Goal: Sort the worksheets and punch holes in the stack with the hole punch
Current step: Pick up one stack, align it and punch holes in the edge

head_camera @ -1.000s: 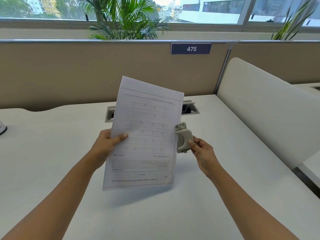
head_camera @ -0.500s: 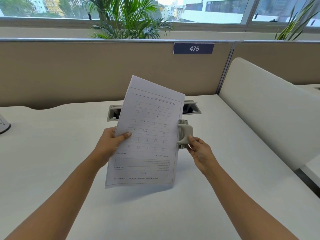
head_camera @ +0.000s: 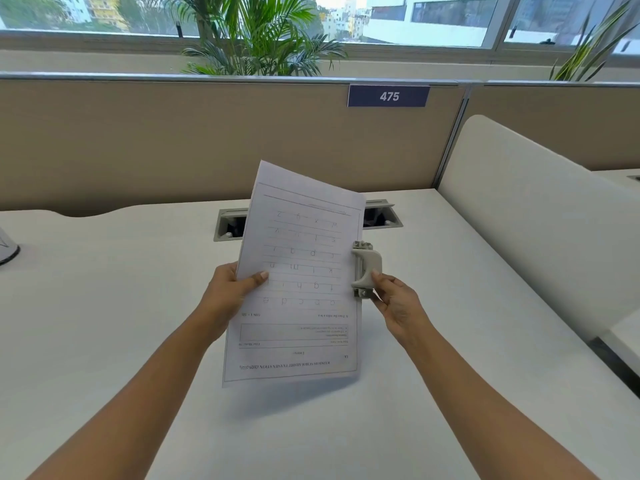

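Note:
A stack of white worksheets (head_camera: 298,282) with printed letter rows is held tilted above the white desk (head_camera: 104,306), its text upside down to me. My left hand (head_camera: 232,292) grips its left edge, thumb on the front. My right hand (head_camera: 394,303) holds a small grey hole punch (head_camera: 367,268) upright against the middle of the stack's right edge. The paper edge sits in the punch's slot. How many sheets are in the stack cannot be told.
A grey cable box (head_camera: 377,216) is sunk into the desk behind the paper. A beige partition (head_camera: 173,143) with a "475" sign (head_camera: 388,95) runs along the back. A white divider (head_camera: 536,216) stands on the right. An object's edge (head_camera: 7,247) shows at far left.
The hole punch has slid up along the right edge of the stack and closer onto it. The stack has shifted slightly rightward in my left hand.

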Tool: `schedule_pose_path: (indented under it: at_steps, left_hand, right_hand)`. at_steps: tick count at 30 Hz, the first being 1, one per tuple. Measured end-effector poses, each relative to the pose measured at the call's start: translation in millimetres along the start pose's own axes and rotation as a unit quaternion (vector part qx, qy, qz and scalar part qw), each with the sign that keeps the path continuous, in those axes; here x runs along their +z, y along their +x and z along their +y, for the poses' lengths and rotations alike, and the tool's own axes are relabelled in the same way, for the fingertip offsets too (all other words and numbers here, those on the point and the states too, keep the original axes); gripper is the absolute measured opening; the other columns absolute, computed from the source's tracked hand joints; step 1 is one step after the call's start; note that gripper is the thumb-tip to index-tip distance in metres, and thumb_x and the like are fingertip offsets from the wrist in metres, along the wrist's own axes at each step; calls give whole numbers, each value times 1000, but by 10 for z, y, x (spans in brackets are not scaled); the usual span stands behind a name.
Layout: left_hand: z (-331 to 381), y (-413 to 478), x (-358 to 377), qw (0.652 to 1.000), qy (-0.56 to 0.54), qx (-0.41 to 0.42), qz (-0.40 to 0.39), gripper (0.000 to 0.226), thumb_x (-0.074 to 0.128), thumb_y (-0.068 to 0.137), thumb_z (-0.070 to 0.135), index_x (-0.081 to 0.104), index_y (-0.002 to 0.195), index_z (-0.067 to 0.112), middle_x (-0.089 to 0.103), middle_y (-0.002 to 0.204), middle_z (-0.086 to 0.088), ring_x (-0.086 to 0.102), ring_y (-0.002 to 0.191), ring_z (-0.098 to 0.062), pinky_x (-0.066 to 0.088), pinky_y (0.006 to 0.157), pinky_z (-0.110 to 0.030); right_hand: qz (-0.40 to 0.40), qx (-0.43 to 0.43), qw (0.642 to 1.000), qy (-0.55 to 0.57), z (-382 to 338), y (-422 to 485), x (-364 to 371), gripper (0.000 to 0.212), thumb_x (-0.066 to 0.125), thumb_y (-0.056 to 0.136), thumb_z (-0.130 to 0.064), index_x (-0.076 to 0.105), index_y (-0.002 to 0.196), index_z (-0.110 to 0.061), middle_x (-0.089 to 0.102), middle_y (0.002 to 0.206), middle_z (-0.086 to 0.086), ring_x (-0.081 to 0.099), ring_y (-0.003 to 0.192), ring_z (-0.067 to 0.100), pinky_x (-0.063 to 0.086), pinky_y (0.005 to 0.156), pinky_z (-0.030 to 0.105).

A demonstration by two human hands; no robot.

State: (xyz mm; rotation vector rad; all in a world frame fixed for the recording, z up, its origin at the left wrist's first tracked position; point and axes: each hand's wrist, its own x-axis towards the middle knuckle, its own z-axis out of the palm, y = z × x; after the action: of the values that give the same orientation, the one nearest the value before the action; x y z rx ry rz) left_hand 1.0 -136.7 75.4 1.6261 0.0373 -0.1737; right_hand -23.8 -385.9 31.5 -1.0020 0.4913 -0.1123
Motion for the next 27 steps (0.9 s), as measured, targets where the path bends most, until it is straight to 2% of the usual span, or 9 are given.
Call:
schedule_pose_path:
  at_steps: [3,7,9,12,14,18,22,27]
  left_hand:
    - [-101,23,9,1000,-12,-26,-1,16,60,86,9,62,102,7,67,88,-8,65,76,-23,55,73,-34]
    - [-263,66,39,998,-21,-64,2,17,60,86,8,60,103,6,66,85,-6,64,74,-21,57,66,-30]
    - [-359,90,54,996,-26,-89,7,19,60,85,8,59,104,5,66,85,-6,64,75,-22,55,68,-33]
    - [-506,112,77,991,-31,-127,13,24,61,85,8,58,108,2,65,87,-8,63,77,-25,51,79,-38]
    - [-592,117,91,988,-31,-149,13,25,61,85,7,58,109,1,65,86,-8,62,77,-24,50,79,-39]
    - [-699,134,105,982,-32,-185,6,29,61,85,6,57,112,-1,65,89,-9,63,79,-27,51,78,-39]
    - [-753,169,111,976,-27,-216,7,34,63,84,7,56,116,-1,64,105,-17,62,91,-33,50,85,-46]
    - [-788,186,139,973,-29,-229,14,28,63,83,5,57,110,1,63,102,-16,61,92,-33,50,86,-47]
  right_hand:
    - [25,-1,999,-34,7,34,-14,12,61,85,-6,58,74,-7,62,81,9,59,79,15,49,88,32]
    - [52,2,994,-95,18,93,-21,16,66,82,-7,57,69,-8,61,76,8,57,73,14,53,70,23]
    - [66,8,989,-129,39,142,-28,18,68,80,-9,57,67,-9,61,80,9,58,77,17,52,74,28]
    - [97,10,978,-185,101,211,-49,19,72,77,-13,58,64,-11,63,89,13,57,88,22,50,90,41]
    - [112,9,969,-220,148,243,-54,19,74,76,-16,60,63,-13,64,83,9,57,88,22,50,94,43]
    - [136,12,955,-262,224,280,-65,22,75,75,-21,60,60,-15,61,69,-1,56,84,21,50,92,41]
    - [145,12,945,-292,275,289,-83,22,75,76,-23,59,61,-17,58,66,-4,52,77,19,46,76,32]
    - [149,12,936,-318,322,316,-108,16,74,76,-23,64,71,-12,59,65,-3,55,77,20,48,77,31]
